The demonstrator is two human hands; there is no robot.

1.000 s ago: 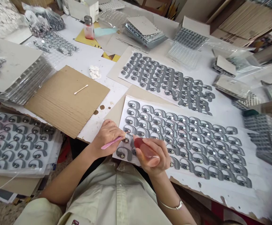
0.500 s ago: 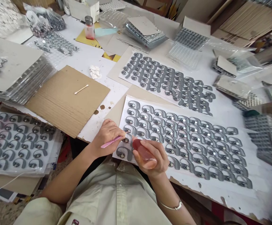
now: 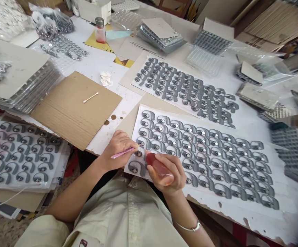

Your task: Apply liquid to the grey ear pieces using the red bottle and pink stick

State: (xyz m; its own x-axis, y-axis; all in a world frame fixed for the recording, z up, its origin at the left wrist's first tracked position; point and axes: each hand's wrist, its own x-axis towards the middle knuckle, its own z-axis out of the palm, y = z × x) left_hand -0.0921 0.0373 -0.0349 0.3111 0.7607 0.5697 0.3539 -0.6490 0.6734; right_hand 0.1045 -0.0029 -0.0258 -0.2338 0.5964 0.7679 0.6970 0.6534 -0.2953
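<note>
My left hand [image 3: 118, 151] pinches slim pink tweezers [image 3: 121, 153], their tips over the left edge of the near sheet. My right hand [image 3: 173, 171] is wrapped round a small soft squeeze bottle [image 3: 160, 168] of reddish liquid, its nozzle end pointing towards the tweezer tips. Under both hands lies a white sheet [image 3: 135, 135] covered in rows of grey curved pieces [image 3: 174, 133], each with a round, shiny centre. Whether the tweezers grip a tiny part is too small to tell.
Behind lies a second sheet of similar pieces [image 3: 179, 89]. To the left are brown cardboard [image 3: 69, 113] with a cotton swab [image 3: 90, 97], a stack of packed sheets [image 3: 17, 75] and loose metal parts [image 3: 66, 48]. A lidded jar [image 3: 100, 32] stands farther back. Packs [image 3: 213, 39] line the right.
The whole view has shifted slightly. Both hands keep nearly the same place over the sheet, still holding the tweezers and the bottle.
</note>
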